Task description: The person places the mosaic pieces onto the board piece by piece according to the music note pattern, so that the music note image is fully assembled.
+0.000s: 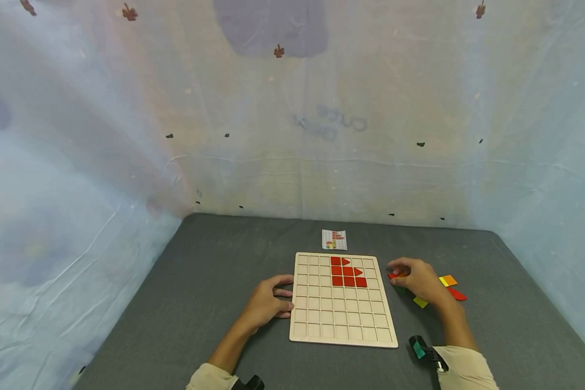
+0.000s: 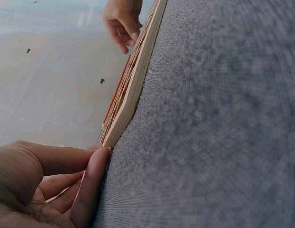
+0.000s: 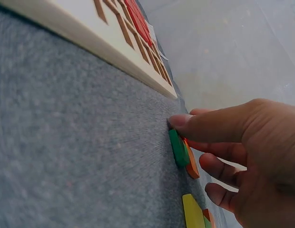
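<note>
A light wooden grid board [image 1: 341,314] lies on the dark table, with several red square and triangular tiles [image 1: 349,271] set in its upper cells. My left hand [image 1: 269,299] rests against the board's left edge, its fingers and thumb spread along it; in the left wrist view the fingertips touch the rim. Over a small group of loose tiles to the right of the board is my right hand [image 1: 421,279]. Its thumb and index finger are at a red tile [image 1: 392,276], beside a green tile [image 3: 178,148] and an orange one [image 3: 191,164]. Whether they grip it is unclear.
A small printed pattern card [image 1: 334,240] lies behind the board. Near my right wrist are yellow [image 1: 421,302], orange [image 1: 449,280] and red [image 1: 456,294] tiles. Patterned sheeting [image 1: 302,179] hangs behind the table and along both sides.
</note>
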The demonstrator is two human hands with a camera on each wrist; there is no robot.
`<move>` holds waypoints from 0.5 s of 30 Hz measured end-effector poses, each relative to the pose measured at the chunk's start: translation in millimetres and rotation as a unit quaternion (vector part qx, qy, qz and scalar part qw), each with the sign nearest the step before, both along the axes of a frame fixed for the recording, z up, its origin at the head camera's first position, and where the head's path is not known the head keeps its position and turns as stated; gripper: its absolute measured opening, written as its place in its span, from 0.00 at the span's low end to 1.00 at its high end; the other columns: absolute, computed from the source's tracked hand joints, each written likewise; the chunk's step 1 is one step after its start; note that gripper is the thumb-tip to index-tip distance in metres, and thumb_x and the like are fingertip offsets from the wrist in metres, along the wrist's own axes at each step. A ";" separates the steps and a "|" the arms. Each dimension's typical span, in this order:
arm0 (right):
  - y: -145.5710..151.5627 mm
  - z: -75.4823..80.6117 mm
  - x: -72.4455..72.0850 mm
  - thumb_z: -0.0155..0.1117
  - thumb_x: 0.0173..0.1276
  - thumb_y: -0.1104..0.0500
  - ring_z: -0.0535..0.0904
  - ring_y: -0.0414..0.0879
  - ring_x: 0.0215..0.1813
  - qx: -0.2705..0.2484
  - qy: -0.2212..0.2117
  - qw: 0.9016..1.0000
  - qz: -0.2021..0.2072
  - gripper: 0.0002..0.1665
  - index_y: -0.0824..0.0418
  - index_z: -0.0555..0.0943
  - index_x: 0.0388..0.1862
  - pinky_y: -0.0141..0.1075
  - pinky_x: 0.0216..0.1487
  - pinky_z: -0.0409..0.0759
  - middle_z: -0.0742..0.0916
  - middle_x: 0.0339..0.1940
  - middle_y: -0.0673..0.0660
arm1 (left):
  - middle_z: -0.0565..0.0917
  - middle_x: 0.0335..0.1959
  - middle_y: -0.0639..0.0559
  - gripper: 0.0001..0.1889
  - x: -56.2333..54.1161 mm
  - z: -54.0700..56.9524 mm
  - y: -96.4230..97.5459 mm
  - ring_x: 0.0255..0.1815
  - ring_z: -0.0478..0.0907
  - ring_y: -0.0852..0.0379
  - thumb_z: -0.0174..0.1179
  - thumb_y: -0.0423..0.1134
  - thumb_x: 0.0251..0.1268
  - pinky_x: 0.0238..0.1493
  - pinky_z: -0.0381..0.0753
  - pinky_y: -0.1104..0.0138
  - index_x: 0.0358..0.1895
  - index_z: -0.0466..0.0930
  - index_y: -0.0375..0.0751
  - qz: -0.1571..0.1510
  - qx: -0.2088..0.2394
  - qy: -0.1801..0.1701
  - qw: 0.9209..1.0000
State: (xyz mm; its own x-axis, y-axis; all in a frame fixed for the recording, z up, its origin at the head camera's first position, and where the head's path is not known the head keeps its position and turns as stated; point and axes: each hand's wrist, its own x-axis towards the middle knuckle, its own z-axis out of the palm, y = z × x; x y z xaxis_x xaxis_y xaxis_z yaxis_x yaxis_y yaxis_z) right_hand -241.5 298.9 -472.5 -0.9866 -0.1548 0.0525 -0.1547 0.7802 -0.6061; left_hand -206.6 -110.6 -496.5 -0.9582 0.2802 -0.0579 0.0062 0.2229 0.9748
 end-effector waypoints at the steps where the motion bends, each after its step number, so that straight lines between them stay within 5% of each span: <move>1: 0.1 -0.1 -0.2 0.78 0.66 0.63 0.80 0.46 0.40 0.001 0.000 1.000 0.001 0.20 0.66 0.87 0.56 0.42 0.43 0.81 0.88 0.39 0.54 | 0.85 0.55 0.36 0.35 0.0 -0.1 0.0 0.46 0.88 0.50 0.71 0.22 0.60 0.36 0.93 0.60 0.73 0.76 0.35 0.000 0.000 0.000 1.000; 15: 1.5 4.0 0.9 0.77 0.67 0.61 0.80 0.46 0.41 0.024 -0.026 0.999 0.000 0.14 0.67 0.89 0.48 0.41 0.42 0.80 0.87 0.40 0.56 | 0.85 0.55 0.36 0.35 0.1 0.9 -0.4 0.46 0.88 0.50 0.70 0.22 0.60 0.36 0.93 0.60 0.73 0.76 0.35 -0.002 0.003 0.002 1.000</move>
